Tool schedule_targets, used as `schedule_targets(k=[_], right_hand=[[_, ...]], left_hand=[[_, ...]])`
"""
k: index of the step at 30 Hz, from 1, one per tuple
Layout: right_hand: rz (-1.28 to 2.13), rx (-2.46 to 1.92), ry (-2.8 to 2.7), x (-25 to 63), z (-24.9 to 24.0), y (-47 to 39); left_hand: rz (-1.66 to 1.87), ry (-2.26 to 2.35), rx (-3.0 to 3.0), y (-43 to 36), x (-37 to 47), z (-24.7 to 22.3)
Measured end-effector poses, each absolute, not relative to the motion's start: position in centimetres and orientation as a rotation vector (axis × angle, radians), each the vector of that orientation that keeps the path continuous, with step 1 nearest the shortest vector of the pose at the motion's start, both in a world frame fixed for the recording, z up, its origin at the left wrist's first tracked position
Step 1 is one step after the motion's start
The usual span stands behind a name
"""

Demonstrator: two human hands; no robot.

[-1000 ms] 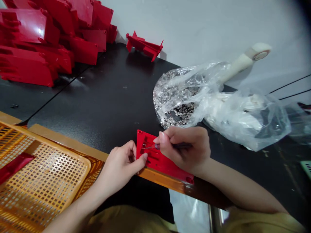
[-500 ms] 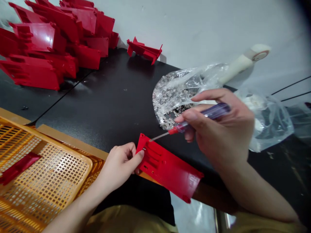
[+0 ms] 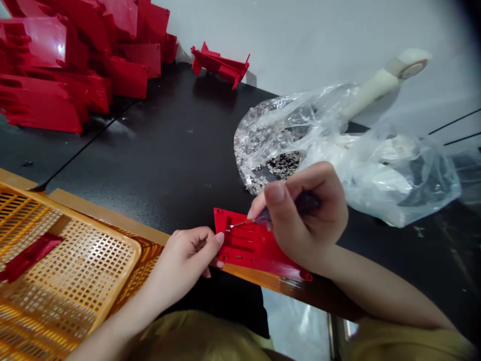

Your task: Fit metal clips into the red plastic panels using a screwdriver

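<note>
two hands over a black table (image 3: 169,150) — left hand (image 3: 184,260) pinches the red plate (image 3: 248,245) at the near edge; right hand (image 3: 304,215), fingers closed on a screwdriver (image 3: 259,219), tip at a corner screw; remaining screws apparently unfinished.

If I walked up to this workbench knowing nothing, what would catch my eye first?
Probably the two hands at the near edge of the black table: the left hand steadies a flat red plastic panel while the right hand works a small screwdriver on it. Next, the heap of red plastic parts at far left, and the clear bag of small metal pieces just behind the hands.
</note>
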State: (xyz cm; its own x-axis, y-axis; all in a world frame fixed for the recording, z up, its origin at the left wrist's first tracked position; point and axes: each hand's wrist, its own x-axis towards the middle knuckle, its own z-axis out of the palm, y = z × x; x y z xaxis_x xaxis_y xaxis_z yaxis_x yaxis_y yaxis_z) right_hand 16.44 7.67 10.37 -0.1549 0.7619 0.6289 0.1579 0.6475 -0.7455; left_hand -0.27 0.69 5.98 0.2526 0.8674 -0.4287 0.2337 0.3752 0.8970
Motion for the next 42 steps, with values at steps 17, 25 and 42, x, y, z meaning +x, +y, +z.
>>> schedule_targets(k=[17,25,42], right_hand=[[0.501,-0.819,-1.775,16.1,10.8,6.3],[0.475,-0.828,-1.793,16.0,10.2,6.4],[0.53,-0.765,-2.035,16.1,11.6,6.4]], left_hand=[[0.601,1.242,1.151,0.8,-0.4,5.8],[0.62,1.238,1.167,0.8,-0.5,5.6],[0.609,1.242,1.183,0.9,-0.4,5.6]])
